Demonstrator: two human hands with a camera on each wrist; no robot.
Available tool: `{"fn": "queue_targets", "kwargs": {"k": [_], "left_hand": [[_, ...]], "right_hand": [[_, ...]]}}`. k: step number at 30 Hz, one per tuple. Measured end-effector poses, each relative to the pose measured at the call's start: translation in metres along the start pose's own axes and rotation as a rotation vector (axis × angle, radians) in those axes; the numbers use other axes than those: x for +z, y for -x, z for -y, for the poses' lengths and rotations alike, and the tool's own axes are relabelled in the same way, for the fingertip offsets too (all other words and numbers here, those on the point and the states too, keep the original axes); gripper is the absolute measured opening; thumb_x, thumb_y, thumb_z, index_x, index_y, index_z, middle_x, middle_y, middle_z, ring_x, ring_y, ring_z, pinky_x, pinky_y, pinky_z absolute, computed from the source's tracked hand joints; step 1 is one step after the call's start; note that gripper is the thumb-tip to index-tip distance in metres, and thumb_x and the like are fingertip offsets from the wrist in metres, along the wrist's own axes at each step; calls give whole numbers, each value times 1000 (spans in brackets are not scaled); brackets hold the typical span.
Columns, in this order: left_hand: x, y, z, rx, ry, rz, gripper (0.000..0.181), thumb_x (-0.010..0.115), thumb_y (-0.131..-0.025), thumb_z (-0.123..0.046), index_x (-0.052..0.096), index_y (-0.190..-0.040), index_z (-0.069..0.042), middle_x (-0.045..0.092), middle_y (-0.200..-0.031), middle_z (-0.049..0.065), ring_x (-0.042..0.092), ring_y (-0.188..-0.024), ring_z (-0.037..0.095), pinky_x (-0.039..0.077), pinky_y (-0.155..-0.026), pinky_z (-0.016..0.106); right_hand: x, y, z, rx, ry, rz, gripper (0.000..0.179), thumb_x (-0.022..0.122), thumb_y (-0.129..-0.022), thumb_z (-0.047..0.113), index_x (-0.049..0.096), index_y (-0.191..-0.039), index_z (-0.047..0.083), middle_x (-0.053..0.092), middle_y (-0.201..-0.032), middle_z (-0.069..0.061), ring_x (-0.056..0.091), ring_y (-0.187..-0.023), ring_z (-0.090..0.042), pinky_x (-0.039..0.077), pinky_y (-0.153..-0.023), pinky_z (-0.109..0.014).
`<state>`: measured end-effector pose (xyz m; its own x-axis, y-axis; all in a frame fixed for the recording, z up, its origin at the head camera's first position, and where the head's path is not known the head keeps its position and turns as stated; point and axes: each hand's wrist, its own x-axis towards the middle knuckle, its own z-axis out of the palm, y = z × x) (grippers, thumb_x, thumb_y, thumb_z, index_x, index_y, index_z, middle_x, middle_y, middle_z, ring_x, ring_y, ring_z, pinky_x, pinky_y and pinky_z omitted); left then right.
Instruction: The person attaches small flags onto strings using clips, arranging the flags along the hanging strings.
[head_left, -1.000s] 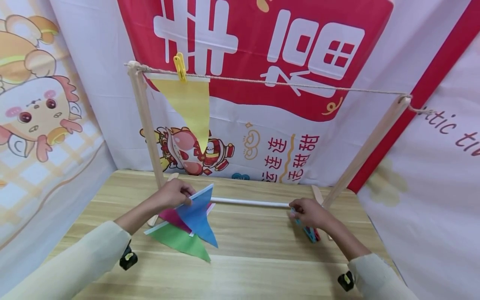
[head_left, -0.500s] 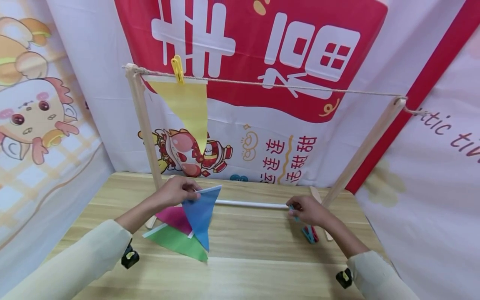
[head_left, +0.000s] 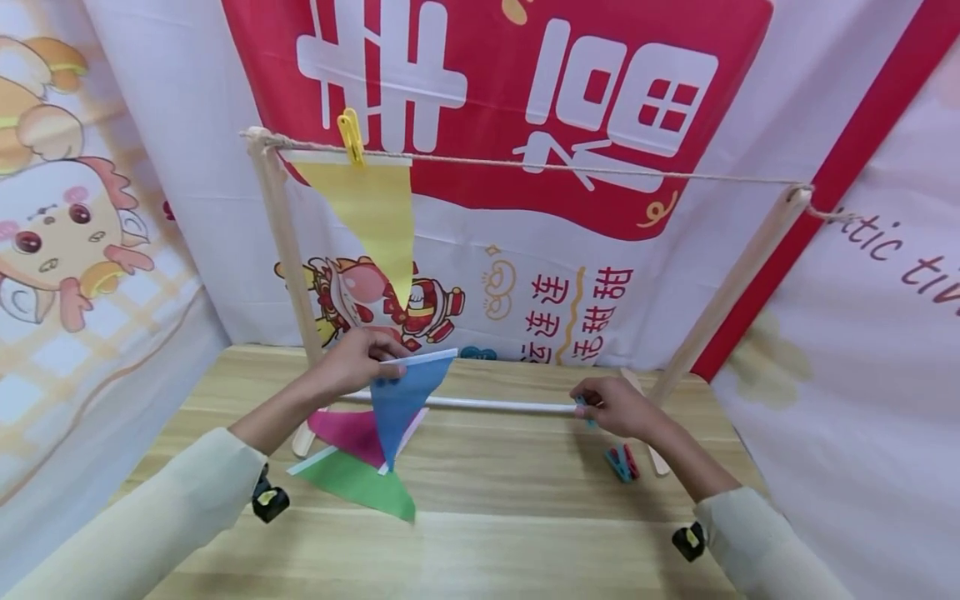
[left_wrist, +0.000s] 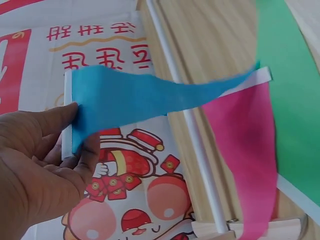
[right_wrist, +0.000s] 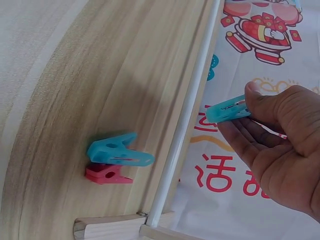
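Note:
My left hand [head_left: 360,364] pinches the white top strip of a blue triangular pennant [head_left: 405,404], which hangs above the table. Below it on the tabletop lie a pink pennant [head_left: 348,435] and a green pennant [head_left: 363,486], partly overlapping. In the right wrist view a blue clothespin [right_wrist: 227,110] is held between thumb and fingers of my right hand [head_left: 618,407]. Under that hand, a second blue clothespin [right_wrist: 120,151] and a red clothespin [right_wrist: 109,173] lie together on the wood. A yellow pennant [head_left: 375,221] hangs from the string by a yellow clothespin [head_left: 350,136].
A string [head_left: 570,168] runs between a left wooden post [head_left: 283,237] and a right wooden post [head_left: 731,292]. Low between the posts goes a white rod [head_left: 495,404], just above the table [head_left: 510,533]. Printed cloth [head_left: 510,212] covers the back and sides.
My left hand has lifted the blue pennant slightly up and to the right, off the pink and green ones. The right hand has risen a little with its clothespin, away from the two lying ones.

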<state>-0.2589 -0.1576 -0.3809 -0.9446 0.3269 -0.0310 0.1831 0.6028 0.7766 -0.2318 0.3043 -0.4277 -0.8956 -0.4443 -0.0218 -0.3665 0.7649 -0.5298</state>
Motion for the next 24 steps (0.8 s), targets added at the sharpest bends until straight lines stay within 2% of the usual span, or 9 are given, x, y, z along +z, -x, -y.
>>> {"fn": "queue_targets", "kwargs": {"k": [5,10,16,19,21,24], "left_hand": [[-5,-2,-8,-5,25,-33,21,85,-104,-22,86,-122,-10,81,-121,13,73,-107,26,60,-85,30],[-4,-4,-16,-10,79,-56,20,84,-105,-22,87,-123,-13,80,-126,12,74,-110,28,62,-88,32],[-3,0,-27,-19,89,-100,24,84,-105,-21,85,-127,-10,80,-134,15,75,-123,35,65,-102,47],[-2,0,-32,-27,110,-122,26,86,-103,-23,85,-126,-11,81,-134,15,75,-125,36,64,-108,53],[-2,0,-35,-28,131,-134,26,89,-101,-25,86,-124,-12,82,-131,14,75,-123,35,63,-108,53],[-2,-1,-38,6,145,-149,27,91,-99,-29,87,-120,-13,83,-127,12,74,-121,32,61,-105,47]], "right_hand": [[-2,-3,3,-4,-5,-8,25,78,-106,9,78,-127,-4,83,-113,-16,80,-106,-29,69,-95,-49],[-6,-4,3,-21,4,-23,24,79,-106,8,78,-126,-5,84,-112,-16,80,-104,-27,69,-91,-46],[-9,-6,6,-58,-17,-42,23,79,-104,4,78,-125,-8,84,-109,-16,81,-101,-27,69,-88,-44],[-12,-6,8,-72,-22,-51,24,79,-104,4,78,-125,-9,84,-109,-17,81,-100,-28,70,-88,-45],[-14,-6,9,-63,-29,-54,25,79,-104,5,77,-125,-9,83,-110,-17,80,-101,-29,70,-89,-46],[-15,-6,11,-51,-38,-48,26,79,-105,7,77,-127,-9,83,-111,-18,80,-103,-31,69,-91,-49]]}}
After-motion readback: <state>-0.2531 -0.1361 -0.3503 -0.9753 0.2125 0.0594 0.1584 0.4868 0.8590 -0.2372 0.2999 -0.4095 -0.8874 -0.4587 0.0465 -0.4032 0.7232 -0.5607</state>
